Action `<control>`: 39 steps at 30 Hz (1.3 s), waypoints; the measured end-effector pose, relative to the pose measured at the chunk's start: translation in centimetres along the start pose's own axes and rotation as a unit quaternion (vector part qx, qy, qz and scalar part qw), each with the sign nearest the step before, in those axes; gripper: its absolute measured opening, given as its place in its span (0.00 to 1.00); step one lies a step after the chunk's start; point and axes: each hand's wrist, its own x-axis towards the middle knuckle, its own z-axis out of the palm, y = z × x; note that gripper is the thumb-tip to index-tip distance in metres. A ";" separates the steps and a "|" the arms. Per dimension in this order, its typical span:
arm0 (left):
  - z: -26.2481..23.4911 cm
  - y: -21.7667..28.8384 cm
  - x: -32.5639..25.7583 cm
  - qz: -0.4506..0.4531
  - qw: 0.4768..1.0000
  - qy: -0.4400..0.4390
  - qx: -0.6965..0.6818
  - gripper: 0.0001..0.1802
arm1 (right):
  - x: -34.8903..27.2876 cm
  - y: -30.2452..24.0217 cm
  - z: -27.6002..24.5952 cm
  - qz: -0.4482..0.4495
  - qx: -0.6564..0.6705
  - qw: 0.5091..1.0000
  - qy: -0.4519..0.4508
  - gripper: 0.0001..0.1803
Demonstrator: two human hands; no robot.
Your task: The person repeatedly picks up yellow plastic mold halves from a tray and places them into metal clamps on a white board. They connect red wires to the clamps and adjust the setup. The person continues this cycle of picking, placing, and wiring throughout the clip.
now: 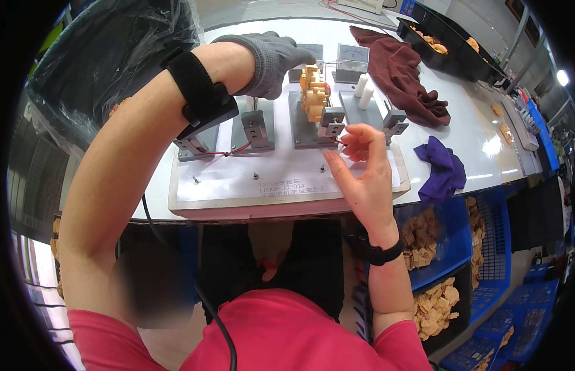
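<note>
White table [479,133] here, glossy top. On it sits a pale flat board [287,185] with metal brackets on it. Right of the board there's a dark red cloth [405,77] and a purple rag [445,170] near the edge. A long black tray [454,52] sits at the far right corner.

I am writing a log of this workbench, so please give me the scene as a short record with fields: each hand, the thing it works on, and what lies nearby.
Left hand: left hand in a grey knit glove, black strap at the wrist, resting on top of the orange plastic toothed part.
Right hand: bare right hand, fingertips at a small grey metal clamp block.
Fixture: white flat base board carrying grey metal brackets.
Nearby: dark red cloth; purple cloth; blue plastic crate with tan pieces.
</note>
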 end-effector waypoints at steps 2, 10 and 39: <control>0.1 -0.1 -0.1 0.008 1.000 0.011 0.002 0.40 | 0.0 -0.1 0.0 -0.002 -0.004 1.000 -0.001 0.28; -0.2 0.2 -0.2 0.012 1.000 0.013 -0.004 0.41 | 0.0 0.1 0.0 -0.025 -0.016 0.999 -0.014 0.36; -1.3 4.5 -0.6 0.039 0.999 -0.019 0.011 0.45 | 0.4 -0.1 0.1 -0.035 0.006 0.998 -0.044 0.35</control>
